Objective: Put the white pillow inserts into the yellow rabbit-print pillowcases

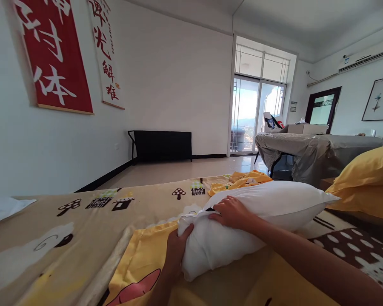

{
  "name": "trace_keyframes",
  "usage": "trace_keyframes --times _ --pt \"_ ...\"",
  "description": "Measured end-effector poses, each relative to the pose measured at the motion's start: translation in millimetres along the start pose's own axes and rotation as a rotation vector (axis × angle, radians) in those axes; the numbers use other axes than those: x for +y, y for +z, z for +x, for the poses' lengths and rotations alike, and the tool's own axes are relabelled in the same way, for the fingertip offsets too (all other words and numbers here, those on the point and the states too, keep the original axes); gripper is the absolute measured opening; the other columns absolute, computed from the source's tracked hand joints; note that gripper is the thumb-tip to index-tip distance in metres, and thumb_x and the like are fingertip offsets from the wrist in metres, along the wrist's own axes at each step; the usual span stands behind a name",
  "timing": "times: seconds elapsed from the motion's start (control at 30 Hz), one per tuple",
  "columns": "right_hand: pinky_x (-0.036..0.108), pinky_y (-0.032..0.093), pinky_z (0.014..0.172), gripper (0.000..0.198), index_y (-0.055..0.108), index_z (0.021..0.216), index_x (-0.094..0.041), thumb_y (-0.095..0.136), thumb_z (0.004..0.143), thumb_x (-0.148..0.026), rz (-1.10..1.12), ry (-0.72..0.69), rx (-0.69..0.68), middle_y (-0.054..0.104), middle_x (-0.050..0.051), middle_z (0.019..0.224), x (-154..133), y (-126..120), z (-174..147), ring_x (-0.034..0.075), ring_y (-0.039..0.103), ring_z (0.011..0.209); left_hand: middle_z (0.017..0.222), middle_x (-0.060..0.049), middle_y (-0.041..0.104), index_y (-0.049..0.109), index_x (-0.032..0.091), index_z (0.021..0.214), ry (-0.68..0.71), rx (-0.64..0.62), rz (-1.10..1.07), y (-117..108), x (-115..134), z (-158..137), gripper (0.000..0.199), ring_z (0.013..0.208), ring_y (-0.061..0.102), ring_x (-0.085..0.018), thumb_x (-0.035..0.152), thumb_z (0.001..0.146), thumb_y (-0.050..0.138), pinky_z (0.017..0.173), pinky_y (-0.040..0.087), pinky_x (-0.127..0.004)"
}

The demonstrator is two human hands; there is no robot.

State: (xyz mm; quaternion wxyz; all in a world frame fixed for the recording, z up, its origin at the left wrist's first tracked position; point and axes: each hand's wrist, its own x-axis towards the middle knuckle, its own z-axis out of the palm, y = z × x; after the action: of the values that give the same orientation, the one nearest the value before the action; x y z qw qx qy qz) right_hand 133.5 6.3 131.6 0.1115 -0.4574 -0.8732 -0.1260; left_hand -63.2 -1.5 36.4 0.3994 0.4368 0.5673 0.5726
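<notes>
A plump white pillow (281, 199) lies across the bed in front of me, its left end bent and bunched up. My left hand (178, 244) grips that left end, with the thumb on top and the fingers hidden behind the edge. Farther along the pillow, my right hand (231, 212) has its fingers curled into the fabric on the upper side, pinching a fold. Beneath the pillow and my left forearm spreads a yellow cloth (143, 250) with a pink printed shape. Another crumpled yellow cloth (242, 178) rests just beyond the pillow.
The bed has a beige printed blanket (156, 197). A full yellow pillow (367, 178) is at the right, and a white cloth corner (8, 208) at the far left. Beyond stand a plastic-covered table (309, 146) and a black folded frame (162, 145) against the wall.
</notes>
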Motion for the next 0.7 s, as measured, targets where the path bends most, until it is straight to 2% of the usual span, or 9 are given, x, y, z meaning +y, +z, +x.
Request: trace_keyframes --times 0.1,0.2,0.3,0.4,0.5,0.57,0.7 --pt "0.037 0.041 0.078 0.041 0.069 0.086 -0.016 0.043 0.09 -0.047 0.02 0.025 -0.088 0.069 0.013 0.088 1.5 7.8 29.3 0.027 0.062 0.088 0.06 -0.006 0.059 0.065 0.008 0.071 -0.031 0.01 -0.025 -1.3 -10.5 3.3 0.05 0.056 0.05 -0.017 0.055 0.053 0.07 0.05 0.039 -0.027" --pt "0.033 0.042 0.075 0.036 0.07 0.088 -0.018 0.052 0.085 -0.048 0.086 -0.005 -0.153 0.069 0.011 0.091 7.8 15.6 60.8 0.025 0.061 0.089 0.06 -0.005 0.057 0.064 0.007 0.075 -0.043 0.029 -0.03 -3.7 -20.7 7.9 0.053 0.057 0.049 -0.018 0.058 0.057 0.067 0.05 0.038 -0.027" --pt "0.03 0.039 0.084 0.034 0.069 0.096 -0.02 0.064 0.079 -0.048 0.161 -0.048 -0.183 0.066 0.007 0.105 16.3 24.1 87.6 0.022 0.056 0.104 0.057 -0.003 0.053 0.061 0.011 0.064 0.003 0.077 0.084 -6.7 -26.1 11.9 0.046 0.056 0.044 -0.016 0.056 0.061 0.064 0.049 0.035 -0.026" --pt "0.035 0.03 0.099 0.043 0.066 0.105 -0.022 0.07 0.072 -0.049 0.208 -0.081 -0.214 0.06 0.006 0.12 19.8 35.1 105.8 0.022 0.047 0.118 0.054 -0.002 0.052 0.056 0.014 0.055 0.042 0.12 0.231 -9.4 -27.7 13.6 0.039 0.057 0.044 -0.016 0.052 0.064 0.061 0.05 0.033 -0.027" --pt "0.038 0.031 0.1 0.053 0.061 0.118 -0.024 0.067 0.074 -0.052 0.235 -0.106 -0.341 0.059 0.007 0.125 18.1 47.7 118.2 0.023 0.049 0.118 0.052 -0.003 0.051 0.054 0.016 0.052 0.037 0.159 0.284 -9.9 -26.3 10.8 0.035 0.058 0.044 -0.017 0.048 0.065 0.06 0.051 0.033 -0.027" --pt "0.036 0.037 0.095 0.054 0.06 0.12 -0.021 0.064 0.076 -0.052 0.239 -0.112 -0.452 0.061 0.009 0.123 16.0 56.2 126.0 0.024 0.054 0.113 0.053 -0.002 0.051 0.055 0.015 0.055 -0.015 0.186 0.236 -8.7 -23.1 6.2 0.036 0.056 0.044 -0.017 0.049 0.066 0.059 0.051 0.033 -0.028" --pt "0.03 0.045 0.085 0.044 0.07 0.106 -0.016 0.065 0.075 -0.047 0.243 -0.121 -0.61 0.068 0.009 0.109 11.9 73.1 143.3 0.022 0.062 0.1 0.056 -0.002 0.053 0.061 0.013 0.068 -0.213 0.25 -0.048 -6.8 -15.8 -0.4 0.037 0.053 0.045 -0.016 0.049 0.064 0.062 0.048 0.035 -0.028"
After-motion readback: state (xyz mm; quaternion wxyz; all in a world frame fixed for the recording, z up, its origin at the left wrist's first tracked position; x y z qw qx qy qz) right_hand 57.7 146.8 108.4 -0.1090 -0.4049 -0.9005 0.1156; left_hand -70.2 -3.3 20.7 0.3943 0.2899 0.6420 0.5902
